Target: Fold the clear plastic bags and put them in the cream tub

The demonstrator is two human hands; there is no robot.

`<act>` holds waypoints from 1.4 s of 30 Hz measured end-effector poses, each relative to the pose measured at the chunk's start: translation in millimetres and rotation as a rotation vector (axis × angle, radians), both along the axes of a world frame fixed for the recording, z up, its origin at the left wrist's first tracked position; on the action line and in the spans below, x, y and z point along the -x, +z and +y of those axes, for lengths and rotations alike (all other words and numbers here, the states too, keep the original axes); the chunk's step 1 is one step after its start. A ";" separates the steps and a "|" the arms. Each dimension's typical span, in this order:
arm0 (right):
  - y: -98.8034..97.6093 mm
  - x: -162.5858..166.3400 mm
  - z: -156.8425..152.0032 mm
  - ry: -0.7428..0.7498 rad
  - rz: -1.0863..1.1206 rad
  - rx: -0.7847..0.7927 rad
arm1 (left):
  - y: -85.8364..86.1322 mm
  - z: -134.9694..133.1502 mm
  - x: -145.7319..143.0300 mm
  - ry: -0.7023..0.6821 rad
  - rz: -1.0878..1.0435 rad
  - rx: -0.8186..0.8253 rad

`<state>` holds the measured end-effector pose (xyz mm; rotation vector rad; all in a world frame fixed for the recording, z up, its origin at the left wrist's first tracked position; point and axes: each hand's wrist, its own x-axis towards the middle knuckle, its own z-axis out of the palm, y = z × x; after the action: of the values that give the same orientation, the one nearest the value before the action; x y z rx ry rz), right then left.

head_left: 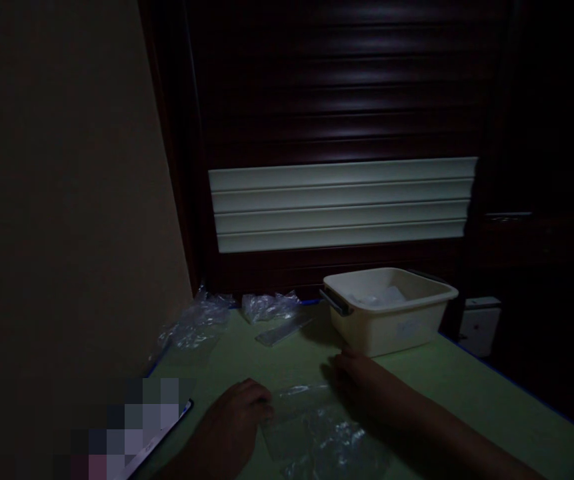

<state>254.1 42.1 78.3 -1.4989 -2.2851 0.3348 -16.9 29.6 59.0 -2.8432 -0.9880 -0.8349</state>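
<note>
A clear plastic bag (pixel 329 440) lies on the green tabletop, wrinkled and shiny toward the near side. My left hand (pixel 239 417) is at its left edge, with fingers curled together on the plastic. Across from it, my right hand (pixel 361 383) is just beyond the bag's upper right corner, fingers bent down toward the table. Dim light hides the right fingertips, so whether they pinch the plastic is unclear. Behind the right hand stands a cream plastic basin (pixel 391 327) with dark handles and some pale, clear pieces inside.
Crumpled clear plastic (pixel 199 323) lies by the left wall, with another bunch (pixel 269 307) at the back edge. A flat clear packet (pixel 284 330) rests before it. A device with a partly pixelated screen (pixel 159 437) is at lower left. Dark louvred panels (pixel 341 127) rise behind the table.
</note>
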 end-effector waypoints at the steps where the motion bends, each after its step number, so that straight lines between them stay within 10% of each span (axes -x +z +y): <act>1: 0.2 0.7 -2.6 -0.001 0.007 -0.009 | 0.9 -0.5 -0.1 0.025 -0.036 0.043; 8: 0.9 1.3 -6.8 -0.021 0.258 -0.058 | 0.4 -0.1 -0.1 0.291 -0.298 0.304; 22: -9.6 -3.5 -1.0 0.045 0.686 0.223 | 0.5 8.3 -2.3 0.229 -0.333 0.371; 42: -1.4 -5.4 -3.9 0.055 0.321 0.148 | 3.8 0.5 1.1 0.080 -0.123 0.267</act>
<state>259.5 38.1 76.9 -1.3386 -2.0843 0.7191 -18.0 30.2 62.8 -2.9721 -1.3128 -0.9465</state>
